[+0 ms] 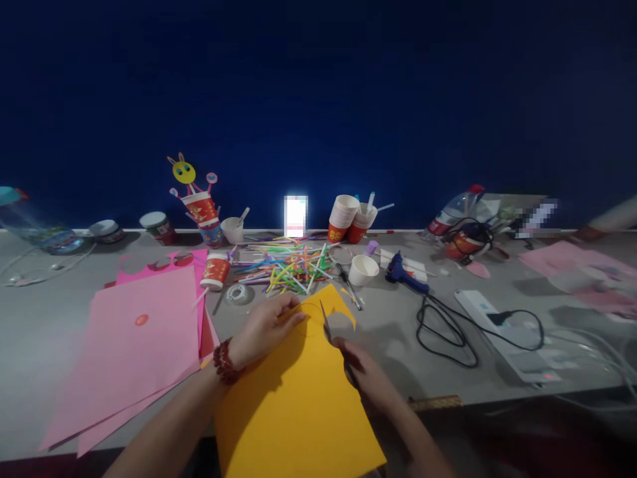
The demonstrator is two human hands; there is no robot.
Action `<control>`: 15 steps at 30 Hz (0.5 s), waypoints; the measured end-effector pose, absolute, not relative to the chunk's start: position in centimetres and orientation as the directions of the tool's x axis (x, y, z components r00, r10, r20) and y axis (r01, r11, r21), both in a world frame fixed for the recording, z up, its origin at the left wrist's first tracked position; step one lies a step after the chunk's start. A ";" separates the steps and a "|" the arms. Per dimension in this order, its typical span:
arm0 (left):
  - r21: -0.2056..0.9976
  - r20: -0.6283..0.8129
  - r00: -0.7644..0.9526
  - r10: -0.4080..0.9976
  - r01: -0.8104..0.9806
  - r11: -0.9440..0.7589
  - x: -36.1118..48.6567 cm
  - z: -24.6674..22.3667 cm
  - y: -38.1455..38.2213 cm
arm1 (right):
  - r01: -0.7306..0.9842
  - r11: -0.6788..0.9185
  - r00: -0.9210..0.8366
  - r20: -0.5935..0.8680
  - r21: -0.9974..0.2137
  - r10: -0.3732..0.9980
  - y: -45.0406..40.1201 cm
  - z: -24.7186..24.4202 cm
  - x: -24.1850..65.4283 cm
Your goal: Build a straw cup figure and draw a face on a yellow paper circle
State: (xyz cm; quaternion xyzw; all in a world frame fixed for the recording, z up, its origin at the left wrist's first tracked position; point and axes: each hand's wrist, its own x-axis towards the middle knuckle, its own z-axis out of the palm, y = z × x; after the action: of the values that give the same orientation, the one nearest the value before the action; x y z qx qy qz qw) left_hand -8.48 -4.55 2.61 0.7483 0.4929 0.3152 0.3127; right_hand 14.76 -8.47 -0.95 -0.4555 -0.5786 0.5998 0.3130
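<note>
My left hand (266,326) pinches the upper left edge of a yellow sheet of paper (293,405), which is tilted up over the table's front edge. A round outline is drawn near the sheet's top. In my right hand (365,372) is a pair of scissors (326,324), its blades at the outline's right side. Beside the blades, a curved piece is cut out of the sheet's upper right corner. My right fingers wrap round the handles and partly hide them. A heap of colored sticks (293,265) lies just beyond the paper.
Pink paper (144,345) lies on the left, with a decorated paper cup figure (199,206) behind it. Stacked paper cups (343,218) stand at the back. On the right are a blue glue gun (405,273), its cord and a power strip (507,338). Another person's arm (610,216) shows far right.
</note>
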 end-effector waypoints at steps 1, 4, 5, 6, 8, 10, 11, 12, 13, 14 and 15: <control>0.771 0.165 0.313 0.935 0.551 -0.320 -8.3 2.8 -4.6 | 0.118 -0.144 -0.406 -0.180 -0.983 0.896 -8.5 -0.9 14.6; 0.750 0.159 0.315 0.936 0.578 -0.322 -8.1 3.2 -4.7 | 0.044 -0.184 -0.405 -0.186 -0.982 0.895 -8.7 -1.0 14.4; 0.747 0.161 0.314 0.936 0.581 -0.323 -8.0 3.2 -4.7 | 0.040 -0.193 -0.395 -0.194 -0.980 0.898 -8.7 -1.1 14.4; 0.747 0.166 0.311 0.936 0.580 -0.325 -7.9 3.3 -4.8 | 0.041 -0.200 -0.381 -0.201 -0.979 0.903 -8.8 -1.2 14.4; 0.750 0.177 0.307 0.935 0.573 -0.330 -7.8 3.2 -4.9 | 0.049 -0.201 -0.356 -0.205 -0.978 0.912 -8.8 -1.3 14.4; 0.750 0.175 0.306 0.936 0.574 -0.328 -7.8 3.1 -5.0 | 0.066 -0.195 -0.342 -0.206 -0.979 0.917 -8.8 -1.2 14.4; 0.747 0.172 0.306 0.937 0.579 -0.326 -7.7 3.1 -5.0 | 0.076 -0.196 -0.338 -0.210 -0.978 0.917 -8.8 -1.0 14.4; 0.744 0.168 0.304 0.938 0.585 -0.324 -7.7 3.1 -5.1 | 0.084 -0.200 -0.338 -0.217 -0.976 0.916 -8.8 -0.8 14.3; 0.741 0.165 0.302 0.939 0.591 -0.320 -7.7 3.1 -5.1 | 0.087 -0.208 -0.342 -0.225 -0.974 0.912 -8.8 -0.7 14.3; 0.739 0.166 0.298 0.940 0.593 -0.319 -7.7 3.1 -5.1 | 0.086 -0.214 -0.345 -0.231 -0.973 0.910 -8.8 -0.5 14.2; 0.740 0.168 0.296 0.940 0.592 -0.319 -7.7 3.2 -5.1 | 0.084 -0.216 -0.348 -0.232 -0.973 0.908 -8.8 -0.3 14.2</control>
State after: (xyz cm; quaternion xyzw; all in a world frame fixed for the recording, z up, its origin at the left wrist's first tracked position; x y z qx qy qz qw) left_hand -7.71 -5.12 3.16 0.7526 0.5090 0.3048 0.2855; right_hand 14.19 -8.78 -0.35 -0.4662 -0.5324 0.6249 0.3298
